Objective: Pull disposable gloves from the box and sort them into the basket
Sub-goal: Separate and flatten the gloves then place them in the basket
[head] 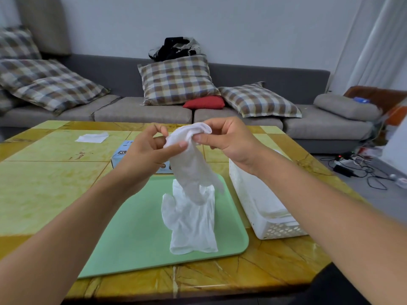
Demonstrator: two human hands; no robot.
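A white disposable glove (192, 170) hangs in the air above the table, fingers pointing down. My left hand (146, 150) pinches its cuff from the left and my right hand (224, 137) pinches the cuff from the right. Below it, another white glove (191, 223) lies flat on a green tray (136, 234). The blue glove box (120, 154), marked XL, sits behind my left hand and is mostly hidden by it. A white perforated basket (264, 214) stands right of the tray with folded white gloves inside.
The yellow marbled table (44, 183) carries a white tissue (92, 137) at the far left. A grey sofa (143, 113) with checked cushions runs behind the table. Cables and a power strip (352, 164) lie on the floor at the right.
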